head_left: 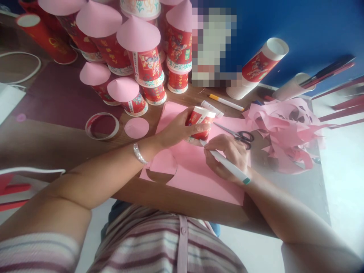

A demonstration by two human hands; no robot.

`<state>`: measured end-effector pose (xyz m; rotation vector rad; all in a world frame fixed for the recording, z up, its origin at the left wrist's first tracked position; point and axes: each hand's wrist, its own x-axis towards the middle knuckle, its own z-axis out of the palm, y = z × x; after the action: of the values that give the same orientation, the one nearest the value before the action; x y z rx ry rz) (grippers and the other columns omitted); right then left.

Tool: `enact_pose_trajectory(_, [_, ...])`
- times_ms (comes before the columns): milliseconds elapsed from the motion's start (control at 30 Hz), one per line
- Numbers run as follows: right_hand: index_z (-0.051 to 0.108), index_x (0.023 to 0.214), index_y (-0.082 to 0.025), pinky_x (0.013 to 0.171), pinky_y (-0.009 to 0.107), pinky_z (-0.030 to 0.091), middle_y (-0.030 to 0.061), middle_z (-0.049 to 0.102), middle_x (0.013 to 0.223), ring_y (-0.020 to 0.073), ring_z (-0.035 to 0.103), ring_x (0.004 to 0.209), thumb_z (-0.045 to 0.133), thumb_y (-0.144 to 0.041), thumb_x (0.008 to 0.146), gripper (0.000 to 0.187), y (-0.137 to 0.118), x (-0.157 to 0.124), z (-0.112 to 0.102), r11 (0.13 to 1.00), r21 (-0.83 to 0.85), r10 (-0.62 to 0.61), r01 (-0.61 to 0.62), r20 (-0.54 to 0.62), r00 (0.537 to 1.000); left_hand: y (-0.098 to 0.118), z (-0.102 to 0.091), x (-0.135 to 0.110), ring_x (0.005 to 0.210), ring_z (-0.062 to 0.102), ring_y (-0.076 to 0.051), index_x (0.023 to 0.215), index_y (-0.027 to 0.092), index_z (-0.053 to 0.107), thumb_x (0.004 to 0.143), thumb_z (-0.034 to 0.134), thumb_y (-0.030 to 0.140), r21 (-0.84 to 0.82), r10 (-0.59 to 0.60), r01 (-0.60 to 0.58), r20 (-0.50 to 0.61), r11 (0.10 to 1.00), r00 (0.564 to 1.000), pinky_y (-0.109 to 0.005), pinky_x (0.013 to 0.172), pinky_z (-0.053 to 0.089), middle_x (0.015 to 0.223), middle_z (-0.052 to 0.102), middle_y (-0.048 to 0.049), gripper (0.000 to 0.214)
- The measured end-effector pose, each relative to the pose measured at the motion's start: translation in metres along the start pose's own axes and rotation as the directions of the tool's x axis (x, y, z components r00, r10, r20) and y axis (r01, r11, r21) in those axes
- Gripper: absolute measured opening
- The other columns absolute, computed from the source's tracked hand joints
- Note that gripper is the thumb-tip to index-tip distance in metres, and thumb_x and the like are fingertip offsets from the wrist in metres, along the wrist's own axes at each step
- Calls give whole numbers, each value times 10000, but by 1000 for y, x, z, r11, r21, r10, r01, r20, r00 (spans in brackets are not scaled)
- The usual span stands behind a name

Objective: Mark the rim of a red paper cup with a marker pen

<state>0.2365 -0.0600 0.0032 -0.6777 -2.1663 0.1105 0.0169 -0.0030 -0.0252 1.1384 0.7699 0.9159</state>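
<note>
My left hand [182, 131] is wrapped round a red paper cup [201, 123] with a white band at its lower end. In my right hand [227, 155] is a white marker [230, 167] with a green end, its tip at the cup's lower edge. Both hands are over a large sheet of pink paper [196, 167], which has a round hole cut near its left corner. Just beyond my right hand lies a pair of scissors [241, 137] with dark handles. A small white tube [212, 109] lies behind the cup.
Red cups with pink paper cones [139, 34] stand stacked at the back left. A pink disc [136, 128] and a cut cup ring [102, 126] lie to the left. Pink paper scraps [292, 132] are heaped right, near a pen cup [295, 86]. An orange-capped marker [226, 102] lies behind.
</note>
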Motion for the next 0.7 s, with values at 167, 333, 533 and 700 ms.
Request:
enact_pose_trajectory(167, [688, 1174, -283, 633, 309, 659, -19, 816, 891, 184, 788, 693, 711, -11, 977, 336, -2, -1, -3, 1000, 13, -10, 10, -2, 1000, 1, 0, 0, 903, 811, -191, 1274, 210, 687, 832, 1072, 692, -24, -16, 16, 17, 1000, 1000, -308, 779, 636, 1071, 836, -56, 759])
enact_pose_trajectory(333, [661, 1159, -278, 608, 304, 654, -18, 785, 868, 178, 777, 677, 713, -39, 1018, 283, -2, -2, -3, 999, 19, -31, 32, -31, 999, 2, 0, 0, 924, 814, -190, 1277, 207, 688, 833, 1071, 705, -60, -22, 23, 15, 998, 1000, -296, 771, 644, 1144, 839, -76, 770])
enact_pose_trajectory(533, [665, 1150, -325, 597, 369, 668, -2, 778, 874, 216, 768, 681, 695, -16, 1041, 329, -5, -2, -3, 997, 41, 60, -60, -18, 998, 3, 0, -1, 938, 799, -194, 1247, 214, 710, 860, 1049, 710, -115, -20, 25, 50, 993, 999, -302, 768, 671, 1127, 808, -68, 715])
enact_pose_trajectory(700, [670, 1123, -283, 614, 335, 662, -16, 776, 871, 196, 769, 674, 709, -14, 1007, 296, -3, -1, -3, 998, 36, 44, -42, -50, 998, 3, 0, -2, 964, 796, -199, 1285, 219, 725, 841, 1063, 709, -127, -34, 38, 36, 991, 999, -291, 762, 672, 1164, 804, -74, 743])
